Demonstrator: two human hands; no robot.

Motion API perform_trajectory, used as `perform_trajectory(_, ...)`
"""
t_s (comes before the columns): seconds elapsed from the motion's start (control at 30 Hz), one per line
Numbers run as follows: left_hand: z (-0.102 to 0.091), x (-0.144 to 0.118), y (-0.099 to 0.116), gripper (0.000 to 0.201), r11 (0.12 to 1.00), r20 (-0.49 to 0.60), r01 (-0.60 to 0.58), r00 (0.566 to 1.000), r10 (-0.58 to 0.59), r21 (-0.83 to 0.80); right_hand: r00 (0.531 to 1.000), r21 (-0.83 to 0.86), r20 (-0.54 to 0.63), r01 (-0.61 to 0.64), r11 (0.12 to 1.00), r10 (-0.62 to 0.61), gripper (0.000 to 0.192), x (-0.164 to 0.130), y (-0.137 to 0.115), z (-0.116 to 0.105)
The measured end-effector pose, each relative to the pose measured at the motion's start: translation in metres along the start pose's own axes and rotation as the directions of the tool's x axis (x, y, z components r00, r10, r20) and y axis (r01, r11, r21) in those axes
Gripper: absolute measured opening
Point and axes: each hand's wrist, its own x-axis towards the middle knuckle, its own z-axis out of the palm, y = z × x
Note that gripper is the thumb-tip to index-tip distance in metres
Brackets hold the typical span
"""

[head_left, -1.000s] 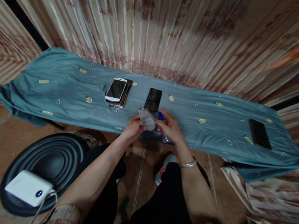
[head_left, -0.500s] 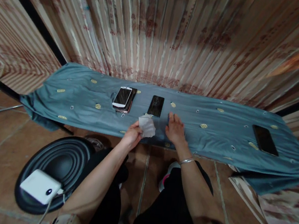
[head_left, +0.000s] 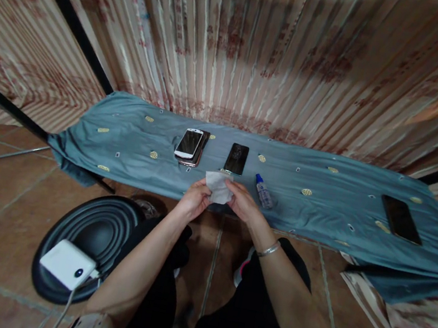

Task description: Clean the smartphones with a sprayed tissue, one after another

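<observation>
- A seated person holds a small white cloth (head_left: 218, 187) between both hands at the near edge of a table draped in a blue-grey sheet (head_left: 322, 205).
- The left hand (head_left: 194, 200) has its grip closed on the cloth's left side; the right hand (head_left: 243, 202) pinches its right side, a silver bangle (head_left: 269, 249) at the wrist.
- A black phone (head_left: 236, 158) lies just beyond the cloth, with a small blue-capped bottle (head_left: 263, 191) on its side near the right hand.
- Two stacked phones (head_left: 190, 145), the top one white, lie to the left; another dark phone (head_left: 401, 219) rests well apart at the far right.
</observation>
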Motion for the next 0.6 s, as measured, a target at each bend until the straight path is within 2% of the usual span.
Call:
perform_trajectory(0.13, -0.005, 0.0, -0.002, 0.037, 0.998, -0.072, -0.036, 0.997, 0.039, 0.046, 0.996, -0.034, -0.073, 0.057, 0.998, -0.06, 0.046, 0.004, 0.0, 0.003)
perform_trajectory(0.33, -0.006, 0.006, -0.008, 0.046, 0.978, -0.216, -0.099, 0.967, 0.138, 0.184, 0.986, -0.121, -0.073, 0.143, 0.982, -0.153, 0.052, 0.004, 0.003, 0.012)
perform_trajectory(0.43, -0.007, 0.014, -0.014, 0.045, 0.964, -0.266, -0.106, 0.949, 0.172, 0.246, 0.978, -0.219, -0.064, 0.179, 0.959, -0.197, 0.053, 0.004, 0.012, 0.018)
perform_trajectory(0.6, -0.014, 0.027, -0.025, 0.046, 0.936, -0.292, -0.151, 0.923, 0.249, 0.318, 0.944, -0.253, -0.182, 0.224, 0.941, -0.274, 0.053, 0.006, 0.032, 0.026)
